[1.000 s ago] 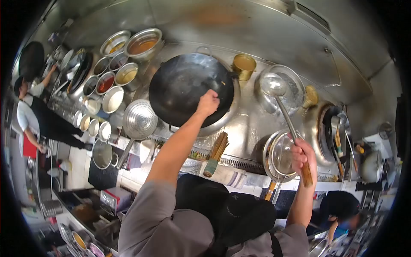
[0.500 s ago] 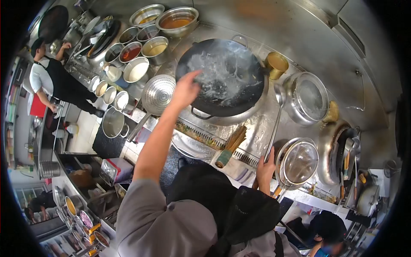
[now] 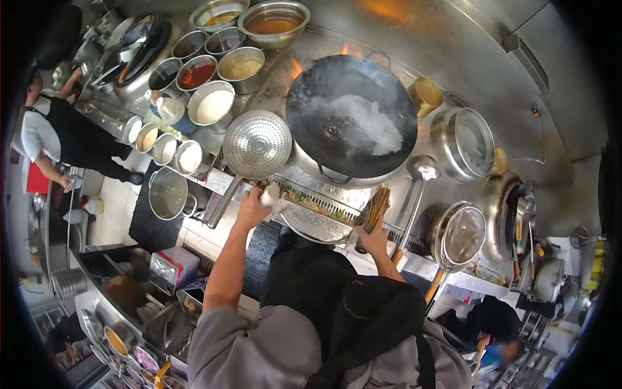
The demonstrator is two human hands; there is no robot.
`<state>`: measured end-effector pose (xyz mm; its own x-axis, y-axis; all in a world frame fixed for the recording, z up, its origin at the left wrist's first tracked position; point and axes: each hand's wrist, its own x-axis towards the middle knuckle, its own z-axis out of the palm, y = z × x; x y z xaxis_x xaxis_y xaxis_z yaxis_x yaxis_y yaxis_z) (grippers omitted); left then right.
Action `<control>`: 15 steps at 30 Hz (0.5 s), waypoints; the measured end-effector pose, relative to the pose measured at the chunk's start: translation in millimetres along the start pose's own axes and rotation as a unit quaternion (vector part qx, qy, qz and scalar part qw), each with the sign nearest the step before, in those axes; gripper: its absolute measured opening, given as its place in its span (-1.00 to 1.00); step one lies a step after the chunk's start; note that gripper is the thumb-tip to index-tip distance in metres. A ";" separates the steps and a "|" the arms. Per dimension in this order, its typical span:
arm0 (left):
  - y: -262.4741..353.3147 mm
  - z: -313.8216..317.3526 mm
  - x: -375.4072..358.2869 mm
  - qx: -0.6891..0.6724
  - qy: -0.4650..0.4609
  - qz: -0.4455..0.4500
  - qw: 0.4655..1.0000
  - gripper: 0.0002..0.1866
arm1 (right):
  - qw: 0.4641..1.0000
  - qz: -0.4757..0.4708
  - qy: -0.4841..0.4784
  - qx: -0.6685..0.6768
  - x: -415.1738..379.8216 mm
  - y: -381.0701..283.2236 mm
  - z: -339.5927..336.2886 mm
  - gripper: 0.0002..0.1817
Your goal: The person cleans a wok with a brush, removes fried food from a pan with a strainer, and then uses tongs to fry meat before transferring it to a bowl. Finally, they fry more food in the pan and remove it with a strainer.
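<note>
My left hand (image 3: 253, 209) is closed on a small white cloth (image 3: 269, 194) at the stove's front edge, near the handle of a perforated strainer (image 3: 257, 144). My right hand (image 3: 372, 240) wraps round the green-bound grip of a bamboo brush (image 3: 376, 209), its bristles pointing up. Beyond both hands a black wok (image 3: 304, 126) steams on the burner, with flames showing at its far rim. A ladle (image 3: 424, 170) lies on the stove right of the brush, its handle running down past my right hand.
Metal pots of sauces, including a red one (image 3: 196, 72), stand at the back left. A steel pot (image 3: 461, 142) and a mesh strainer (image 3: 463, 235) sit at the right. A person in a black apron (image 3: 84, 133) stands at the left, another person (image 3: 495, 321) at lower right.
My left hand has drawn back from over the wok to the front edge and now grips a cloth. My right hand has let go of the ladle and taken the brush. Flames have appeared.
</note>
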<state>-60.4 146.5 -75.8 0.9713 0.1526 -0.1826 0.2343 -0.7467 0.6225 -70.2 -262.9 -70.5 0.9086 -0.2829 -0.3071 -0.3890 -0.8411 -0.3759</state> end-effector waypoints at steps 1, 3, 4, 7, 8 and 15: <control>1.2 -2.5 3.7 -0.011 -0.011 0.033 0.999 -0.38 | 0.997 0.023 -0.036 0.062 1.1 -7.7 -7.5 -0.05; -5.2 -2.9 13.6 -0.061 -0.051 0.035 0.996 -0.35 | 0.980 0.054 -0.050 0.182 7.0 -10.0 -21.4 -0.11; 7.8 -15.2 12.3 -0.116 -0.069 -0.005 0.991 -0.33 | 0.971 0.054 -0.050 0.226 10.1 -1.9 -38.0 -0.09; 7.0 -14.5 15.2 -0.283 -0.081 0.005 0.956 -0.32 | 0.968 -0.062 0.087 0.228 -25.6 -34.5 -107.4 -0.13; 22.0 -24.2 15.4 -0.402 -0.086 -0.007 0.912 -0.32 | 0.968 -0.105 0.160 0.163 -38.0 -45.4 -119.4 -0.13; 79.0 -36.4 37.7 -0.742 -0.223 -0.058 0.629 -0.49 | 0.992 -0.054 0.118 -0.002 -97.8 -3.5 -59.0 -0.15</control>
<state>-3.8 116.8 -5.8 0.9136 -0.2933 -0.2817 0.4042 0.7306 0.5503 -148.8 -259.5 12.4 0.9554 -0.2907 -0.0515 -0.2871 -0.8744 -0.3913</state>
